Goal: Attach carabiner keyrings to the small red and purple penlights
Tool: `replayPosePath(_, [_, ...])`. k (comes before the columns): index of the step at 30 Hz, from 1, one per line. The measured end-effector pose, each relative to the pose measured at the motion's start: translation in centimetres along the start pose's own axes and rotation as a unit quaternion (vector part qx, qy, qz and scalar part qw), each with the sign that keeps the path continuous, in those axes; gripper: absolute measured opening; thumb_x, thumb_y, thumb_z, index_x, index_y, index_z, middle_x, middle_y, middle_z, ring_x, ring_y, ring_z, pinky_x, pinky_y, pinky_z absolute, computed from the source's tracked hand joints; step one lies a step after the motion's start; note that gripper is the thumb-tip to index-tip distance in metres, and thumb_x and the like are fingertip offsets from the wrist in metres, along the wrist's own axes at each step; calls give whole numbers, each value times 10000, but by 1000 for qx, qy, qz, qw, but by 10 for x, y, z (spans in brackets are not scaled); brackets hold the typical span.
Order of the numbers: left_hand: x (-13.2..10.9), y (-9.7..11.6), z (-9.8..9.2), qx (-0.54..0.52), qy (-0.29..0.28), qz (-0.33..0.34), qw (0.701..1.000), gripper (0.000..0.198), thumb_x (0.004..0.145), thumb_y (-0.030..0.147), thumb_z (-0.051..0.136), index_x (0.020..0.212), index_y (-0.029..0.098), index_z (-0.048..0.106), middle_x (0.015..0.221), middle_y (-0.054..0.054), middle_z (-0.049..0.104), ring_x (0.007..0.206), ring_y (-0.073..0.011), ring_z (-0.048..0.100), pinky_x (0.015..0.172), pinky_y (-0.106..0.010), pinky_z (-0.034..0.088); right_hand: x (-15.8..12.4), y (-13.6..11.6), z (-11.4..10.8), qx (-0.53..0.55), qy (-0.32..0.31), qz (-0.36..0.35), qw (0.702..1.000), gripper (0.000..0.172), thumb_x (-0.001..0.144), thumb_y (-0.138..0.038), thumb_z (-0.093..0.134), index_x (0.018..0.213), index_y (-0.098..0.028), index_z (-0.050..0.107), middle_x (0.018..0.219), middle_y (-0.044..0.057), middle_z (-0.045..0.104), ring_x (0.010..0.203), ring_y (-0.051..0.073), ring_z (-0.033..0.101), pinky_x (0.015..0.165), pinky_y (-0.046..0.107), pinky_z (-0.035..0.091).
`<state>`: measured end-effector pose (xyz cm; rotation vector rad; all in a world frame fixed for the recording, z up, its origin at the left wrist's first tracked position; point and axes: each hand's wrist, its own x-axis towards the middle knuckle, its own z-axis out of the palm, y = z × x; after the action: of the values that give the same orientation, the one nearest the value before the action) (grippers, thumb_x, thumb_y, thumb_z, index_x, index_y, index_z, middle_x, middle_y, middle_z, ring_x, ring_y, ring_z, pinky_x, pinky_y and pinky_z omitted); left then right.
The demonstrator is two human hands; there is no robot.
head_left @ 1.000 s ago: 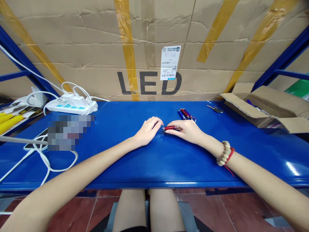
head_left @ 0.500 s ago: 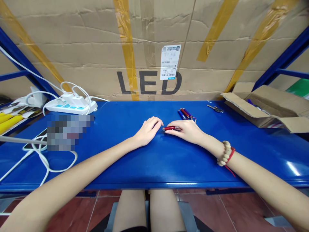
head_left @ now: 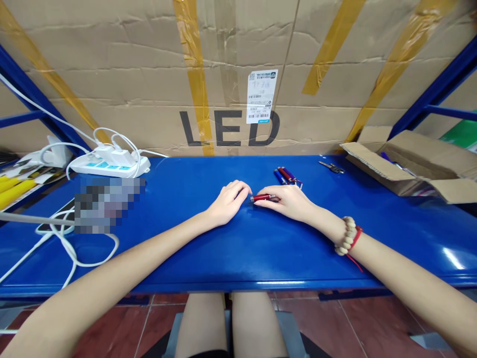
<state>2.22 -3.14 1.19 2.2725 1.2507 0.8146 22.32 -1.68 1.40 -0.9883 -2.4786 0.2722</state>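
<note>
Between the thumb and fingers of my right hand [head_left: 288, 201] is a small red metal cylinder with a silver end, like a keychain flashlight [head_left: 262, 198]. It lies almost level just above the blue tabletop [head_left: 238, 253], silver end pointing left. My left hand [head_left: 228, 203] rests on the tabletop to the left, fingers loosely curved, holding nothing I can see. Its fingertips come close to the flashlight's silver end without visibly touching it. Beyond my right hand lie a few similar blue and red flashlights [head_left: 286, 175], partly hidden by that hand.
Keys [head_left: 331, 167] lie at the back right, beside an open cardboard box [head_left: 376, 166]. On the left are a white power strip [head_left: 112, 161], loose white cables [head_left: 70, 248] and a pixelated patch. A large cardboard carton [head_left: 149, 89] stands behind the table.
Both hands and the red flashlight stay in place. Only the camera view has shifted very slightly.
</note>
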Motion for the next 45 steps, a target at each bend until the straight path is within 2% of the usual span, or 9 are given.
replayPosePath(45, [0,-3,1,17,-19,9,1000,305,944,326,257,870,213,530,957,-7,571,967,-171,494,932,-353,334,1,3,2,-7,-12,5,1000,323,852,-491,475,951,-241,653,902,5,703,777,162,642,667,239,451])
